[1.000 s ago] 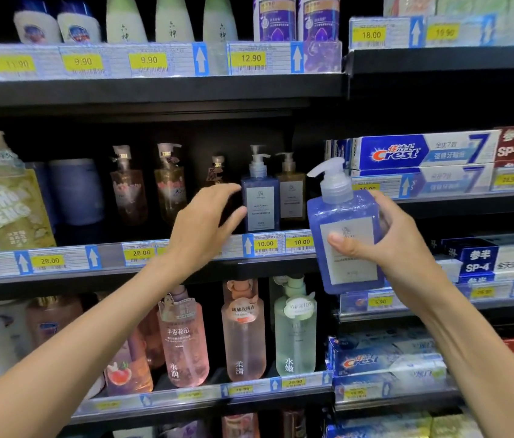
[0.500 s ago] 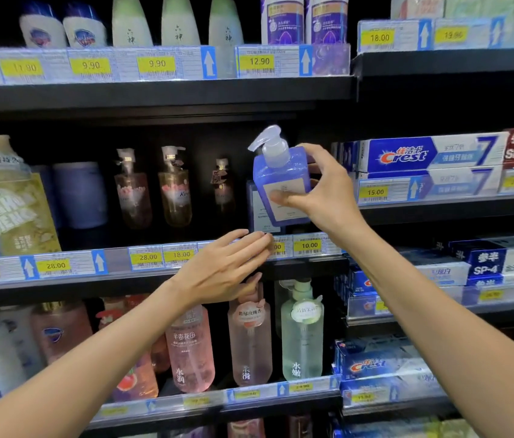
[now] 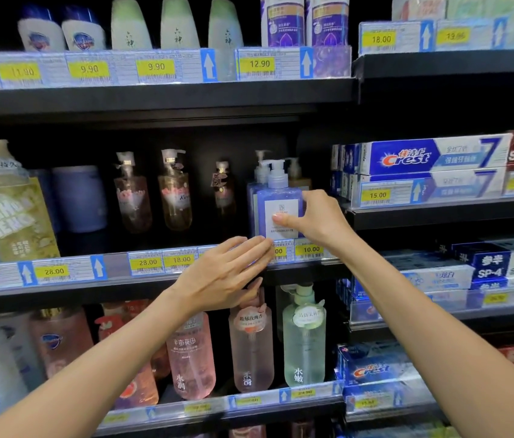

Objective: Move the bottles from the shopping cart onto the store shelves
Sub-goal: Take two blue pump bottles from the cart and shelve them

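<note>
Since half a second ago, the blue pump bottle [image 3: 278,213] has been lowered from above the shelf edge and set upright on the middle shelf [image 3: 154,279], directly in front of another blue bottle [image 3: 254,197] of the same kind. The left hand has barely shifted.

In the head view, the blue pump bottle is gripped by the right hand [image 3: 315,219], with the thumb laid across the white label and the other fingers wrapped round the bottle's right side. The bottle's base is hidden behind the price strip, so contact with the shelf cannot be confirmed. The left hand [image 3: 224,273] is held flat with straight fingers, nothing gripped, its fingertips [image 3: 262,248] lying against the price strip just below the bottle. The 2 hands are close together but no contact between them can be seen.

A tag reading 10.00 [image 3: 311,249] is seen just right of the bottle, beneath the right wrist. To the left on the same shelf, 3 clear pump bottles with pink and amber liquid [image 3: 175,197] are lined up further back. On the shelf below, a pink bottle [image 3: 191,355], a paler pink one [image 3: 251,346] and a green one [image 3: 304,346] are stood side by side. To the right, toothpaste boxes [image 3: 423,158] are stacked on the neighbouring shelves.
</note>
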Demonstrator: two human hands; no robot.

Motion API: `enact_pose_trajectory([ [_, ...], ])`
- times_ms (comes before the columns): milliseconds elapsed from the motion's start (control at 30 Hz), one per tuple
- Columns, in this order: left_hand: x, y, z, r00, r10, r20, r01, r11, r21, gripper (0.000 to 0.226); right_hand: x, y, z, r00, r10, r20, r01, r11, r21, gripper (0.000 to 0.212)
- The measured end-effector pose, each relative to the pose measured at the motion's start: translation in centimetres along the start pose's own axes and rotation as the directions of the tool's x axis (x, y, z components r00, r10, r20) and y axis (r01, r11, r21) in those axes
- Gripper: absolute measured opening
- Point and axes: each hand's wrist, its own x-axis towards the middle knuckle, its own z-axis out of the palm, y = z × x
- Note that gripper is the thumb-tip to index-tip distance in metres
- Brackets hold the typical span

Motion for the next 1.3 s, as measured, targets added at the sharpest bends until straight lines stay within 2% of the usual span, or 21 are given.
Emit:
enact_pose_trajectory([
  [333,0.0,0.1,-0.1,1.0,-0.002,-0.001,0.001,1.0,-0.015,0.039,0.4,-1.0,0.5,0.998,0.052,-0.035,-0.054,0.997,-0.058,0.046],
  [600,0.0,0.1,-0.2,1.0,-0.006,0.015,0.006,0.999,-0.035,0.038,0.7,-1.2,0.8,0.999,0.048,0.005,-0.048,0.998,-0.037,0.04],
  [1000,0.0,0.1,-0.4,1.0,-0.01,0.015,0.01,0.999,-0.033,0.037,1.0,-0.2,0.8,0.998,0.066,-0.019,-0.066,0.998,-0.02,0.039],
  [1300,0.2,0.3,-0.6,0.999,-0.019,0.046,0.02,1.0,-0.021,0.036,0.5,-0.3,0.7,0.998,0.062,-0.026,-0.063,0.995,-0.071,0.04],
])
